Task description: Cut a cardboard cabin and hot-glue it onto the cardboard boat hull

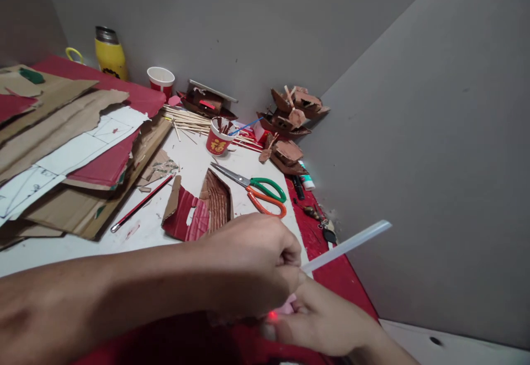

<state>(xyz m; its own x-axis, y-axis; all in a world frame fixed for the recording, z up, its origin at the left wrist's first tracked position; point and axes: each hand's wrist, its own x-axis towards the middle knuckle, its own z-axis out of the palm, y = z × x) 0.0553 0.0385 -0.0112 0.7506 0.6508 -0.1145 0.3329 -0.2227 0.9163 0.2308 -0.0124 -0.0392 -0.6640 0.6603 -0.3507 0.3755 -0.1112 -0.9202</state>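
My left hand (256,257) is closed at the near end of a long translucent glue stick (348,246), which sticks out to the upper right. My right hand (331,318) is wrapped round a pink glue gun (287,305) with a lit red light; most of the gun is hidden by my hands. Just beyond my left hand lies a folded cardboard piece (199,218), painted red and brown. Scissors (248,183) with green and orange handles rest half open behind it.
Brown cardboard model boats (285,155) stand at the back by the grey wall. A red paper cup (219,143), wooden sticks (188,119), a pencil (143,202) and a white cup (160,75) are on the table. Cardboard sheets (74,202) pile at left, near a yellow bottle (110,56).
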